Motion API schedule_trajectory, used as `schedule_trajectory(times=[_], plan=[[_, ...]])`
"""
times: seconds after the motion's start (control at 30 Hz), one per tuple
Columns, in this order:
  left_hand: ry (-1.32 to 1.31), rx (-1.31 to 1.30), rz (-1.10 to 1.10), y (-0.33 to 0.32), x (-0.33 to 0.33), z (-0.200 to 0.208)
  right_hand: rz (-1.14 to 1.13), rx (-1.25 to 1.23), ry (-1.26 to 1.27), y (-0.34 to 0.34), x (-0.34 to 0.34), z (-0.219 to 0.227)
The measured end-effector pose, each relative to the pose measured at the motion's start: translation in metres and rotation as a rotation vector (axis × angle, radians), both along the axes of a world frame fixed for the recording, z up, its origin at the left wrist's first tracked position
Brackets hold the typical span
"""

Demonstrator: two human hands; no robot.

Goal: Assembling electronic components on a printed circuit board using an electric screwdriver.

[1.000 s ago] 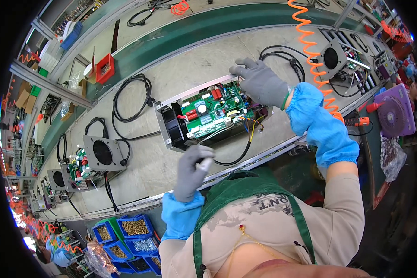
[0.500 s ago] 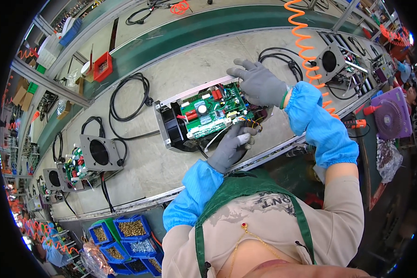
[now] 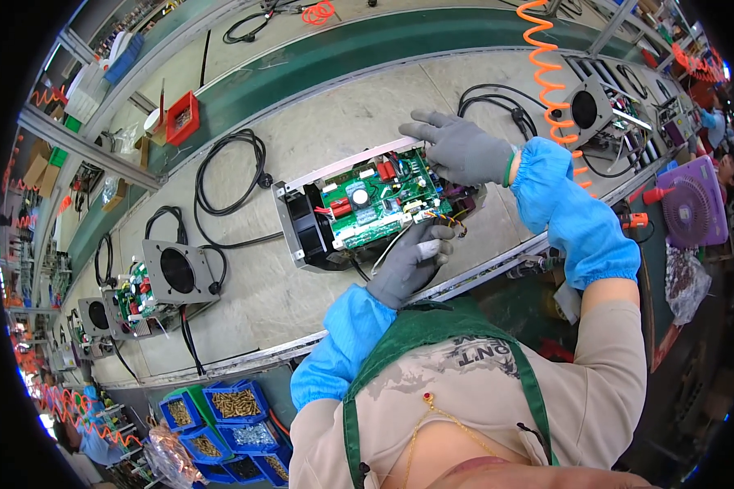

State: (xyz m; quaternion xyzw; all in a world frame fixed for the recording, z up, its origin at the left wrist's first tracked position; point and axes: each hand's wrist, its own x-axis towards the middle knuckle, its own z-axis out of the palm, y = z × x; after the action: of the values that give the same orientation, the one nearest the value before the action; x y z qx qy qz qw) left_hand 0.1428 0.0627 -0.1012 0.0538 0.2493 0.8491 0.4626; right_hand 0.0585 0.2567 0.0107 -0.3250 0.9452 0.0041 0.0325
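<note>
A power unit with an open metal chassis [image 3: 295, 241] lies on the workbench in front of me, its black fan at the left end. On top sits a green circuit board [image 3: 365, 213] with red and white parts. My right hand [image 3: 470, 151], in a grey glove, rests at the unit's far right corner, its fingers stretched out past the metal edge. Beside the near right corner is my left hand [image 3: 409, 266], also gloved. Its fingers are curled close to thin coloured wires [image 3: 447, 218]; what lies inside them is hidden. A white cable passes next to this hand.
A black power cord [image 3: 206, 200] lies coiled to the left. Similar units stand at left [image 3: 176, 273] and right [image 3: 592, 112]. An orange coiled hose [image 3: 545, 72] hangs near my right arm. Blue bins [image 3: 235, 403] of screws sit below the bench edge; a purple fan [image 3: 693, 204] stands far right.
The whole view has shifted slightly. My left fingers have moved a little at the wires, and the white cable beside them lies differently. My right hand stays at the far corner.
</note>
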Motion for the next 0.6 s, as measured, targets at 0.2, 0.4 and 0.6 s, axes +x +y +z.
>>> schedule_trajectory(times=[0.2,0.4,0.6], plan=[[-0.002,0.003,-0.006,0.001,0.000,0.001,-0.015,0.069,0.139,-0.004,0.005,-0.007],[0.031,-0.037,0.035,0.003,0.000,-0.003,-0.050,-0.018,0.213,0.002,0.015,-0.008],[0.084,-0.257,0.067,-0.004,0.006,0.006,-0.165,-0.358,0.359,0.006,0.056,0.013]])
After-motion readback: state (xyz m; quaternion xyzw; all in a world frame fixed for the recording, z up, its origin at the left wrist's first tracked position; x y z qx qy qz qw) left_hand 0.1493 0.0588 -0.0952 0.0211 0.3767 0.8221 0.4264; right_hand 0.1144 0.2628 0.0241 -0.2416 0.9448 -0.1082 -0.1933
